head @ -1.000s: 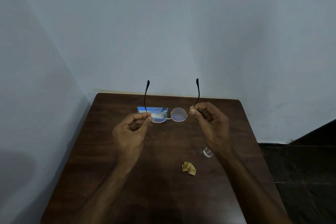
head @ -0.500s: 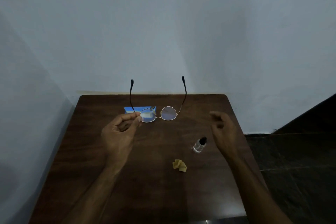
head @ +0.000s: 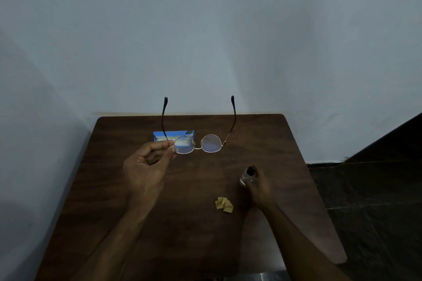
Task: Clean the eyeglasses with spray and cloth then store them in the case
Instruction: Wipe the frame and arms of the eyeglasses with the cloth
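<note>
My left hand pinches the round, thin-rimmed eyeglasses at their left hinge and holds them above the table with both temple arms unfolded and pointing away from me. My right hand grips the small clear spray bottle with a black top, down at the table to the right. A crumpled yellow cloth lies on the table between my forearms. The blue case lies flat behind the glasses, partly seen through the left lens.
The dark wooden table stands in a corner against pale walls on the left and far side. Its right edge drops to a dark tiled floor.
My right hand let go of the glasses' right hinge, moved down and right, and closed around the spray bottle. My left hand alone now holds the glasses.
</note>
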The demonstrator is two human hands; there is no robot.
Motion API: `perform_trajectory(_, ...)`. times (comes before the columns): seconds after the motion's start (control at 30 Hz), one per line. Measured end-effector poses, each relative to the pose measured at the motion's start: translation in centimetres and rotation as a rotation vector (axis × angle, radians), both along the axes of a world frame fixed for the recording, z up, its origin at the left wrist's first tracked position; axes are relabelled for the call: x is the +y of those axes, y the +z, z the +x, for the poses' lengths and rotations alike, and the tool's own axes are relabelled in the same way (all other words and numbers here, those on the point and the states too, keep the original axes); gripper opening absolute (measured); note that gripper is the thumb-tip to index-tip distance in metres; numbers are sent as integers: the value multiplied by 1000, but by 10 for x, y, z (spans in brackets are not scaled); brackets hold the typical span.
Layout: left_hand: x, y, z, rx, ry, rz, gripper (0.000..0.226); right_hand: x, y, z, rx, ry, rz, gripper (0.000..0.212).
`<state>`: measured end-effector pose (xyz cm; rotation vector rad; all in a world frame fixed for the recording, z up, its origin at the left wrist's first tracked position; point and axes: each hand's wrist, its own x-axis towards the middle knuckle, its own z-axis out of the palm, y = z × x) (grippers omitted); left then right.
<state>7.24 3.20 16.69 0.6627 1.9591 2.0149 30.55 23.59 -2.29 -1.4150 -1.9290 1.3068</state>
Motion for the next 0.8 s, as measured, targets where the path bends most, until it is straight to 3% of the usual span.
perform_trajectory(0.2,-2,6,-11,-48,37,27,19,-26,67,-20,309,-48,-135,27)
perform_trajectory(0.27,-3,7,-14,-56,46,31,18,-39,101,-27,395,-10,-206,33)
perform_trajectory(0.33,-2,9,-16,-62,52,27,19,-47,133,-37,521,9,-362,41)
perform_trajectory(0.43,-1,10,-16,-54,56,11,19,-61,182,-46,736,97,-684,33)
perform_trajectory(0.57,-1,13,-13,-22,62,-13,21,-77,207,-50,893,261,-783,78)
perform_trajectory(0.67,-3,16,-11,-8,66,-5,22,-82,214,-50,939,426,-945,59)
perform_trajectory(0.8,-7,21,-11,33,87,-31,22,-89,221,-51,1016,497,-1007,60)
